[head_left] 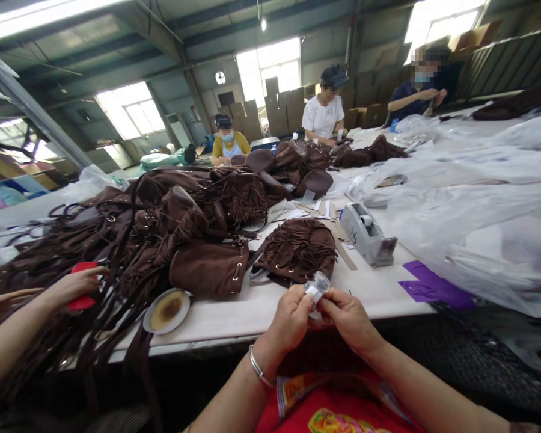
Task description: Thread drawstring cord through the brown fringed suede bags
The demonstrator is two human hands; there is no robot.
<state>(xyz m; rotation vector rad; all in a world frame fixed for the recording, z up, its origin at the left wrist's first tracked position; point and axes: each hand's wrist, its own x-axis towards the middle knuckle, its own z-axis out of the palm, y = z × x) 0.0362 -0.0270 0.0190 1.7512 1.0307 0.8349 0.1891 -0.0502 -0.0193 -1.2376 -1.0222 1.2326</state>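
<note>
Both of my hands meet just over the table's front edge. Between them is a small clear plastic packet [316,287] with something white in it. My left hand [291,316] pinches the packet from the left, and my right hand [349,316] pinches its right side. Right behind them lies a dark brown fringed bag [300,249] with metal eyelets. Beside it on the left rests another brown drawstring bag [210,267] without visible fringe.
A grey tape dispenser [367,234] stands right of the fringed bag. Near the front edge sits a dish [166,311]. Brown bags [238,195] are heaped left; plastic sheeting [478,210] spreads right. A co-worker's hand [74,285] holds a red object [83,285]. Several people work beyond.
</note>
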